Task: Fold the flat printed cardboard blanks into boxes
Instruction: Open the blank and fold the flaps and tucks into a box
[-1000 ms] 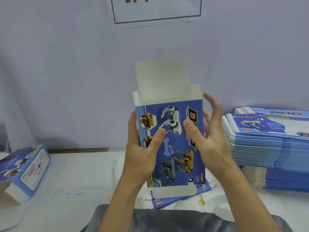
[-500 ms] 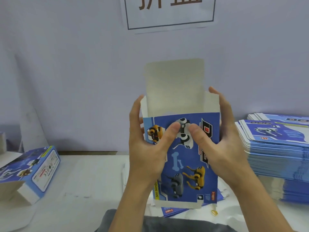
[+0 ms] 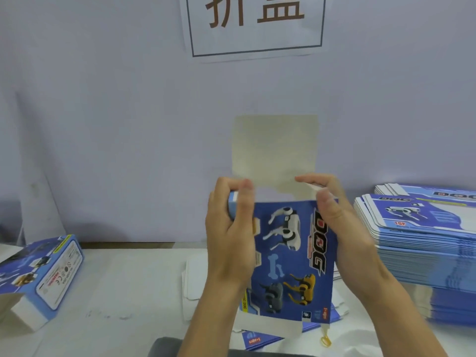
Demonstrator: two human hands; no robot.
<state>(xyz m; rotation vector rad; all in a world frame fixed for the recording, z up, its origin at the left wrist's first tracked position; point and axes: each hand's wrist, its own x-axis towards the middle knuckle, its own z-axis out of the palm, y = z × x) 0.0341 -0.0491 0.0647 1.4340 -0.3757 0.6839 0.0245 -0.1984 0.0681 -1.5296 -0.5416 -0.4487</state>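
Against the pale wall above the table (image 3: pixel 134 274), both hands, the left hand (image 3: pixel 229 233) and right hand (image 3: pixel 342 228), grip the upright box (image 3: pixel 291 253) at its top corners, fingers pressing the side flaps inward; tuck both fully before lowering the lid flap (image 3: pixel 274 150).

Lavender wall (image 3: pixel 103 124), white table (image 3: pixel 134 279)

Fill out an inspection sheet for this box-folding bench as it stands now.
Surface: white table, lightly smudged.
Job's things: blue printed box held upright, top flap standing open; stack of flat blanks at right; folded box lying at left; more blanks under the held box.
Clutter: small yellow loop near the table's front edge.
Hands: left hand and right hand grip the box's upper corners, fingers curled over the side flaps.
Cables: nothing seen.
Surroundings: pale wall with a paper sign.
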